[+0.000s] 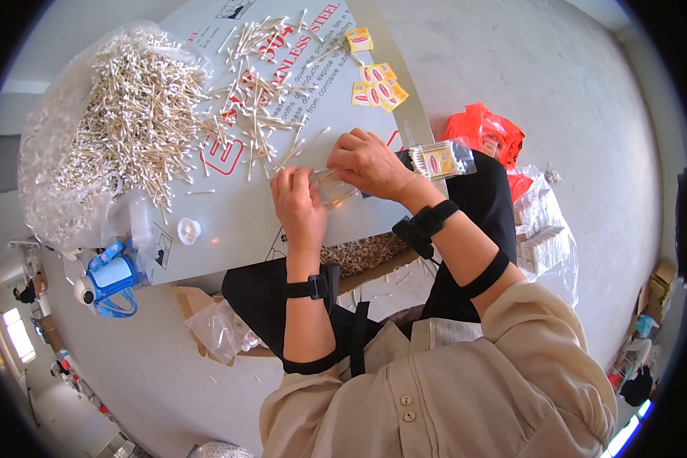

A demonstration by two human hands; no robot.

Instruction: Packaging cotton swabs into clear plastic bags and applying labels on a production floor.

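Observation:
Close together at the near edge of the table, my left hand (299, 210) and my right hand (372, 166) have their fingers bent and pinching. Between them is a small, shiny clear plastic bag (339, 200), partly hidden by the fingers; what lies inside it is hard to make out. Loose cotton swabs (259, 137) are scattered just beyond my left hand. By my right wrist, a filled clear pack of cotton swabs (440, 160) with a yellow label lies at the table's edge. Several yellow cards (380, 85) are spread farther off, near a small yellow stack (359, 39).
A large clear bag heaped with cotton swabs (141, 114) fills the table's left side. Near it are a white round cap (188, 230) and a blue bottle (111, 275). A cardboard box of swabs (362, 256) sits below the table edge. Red plastic bags (485, 130) lie right.

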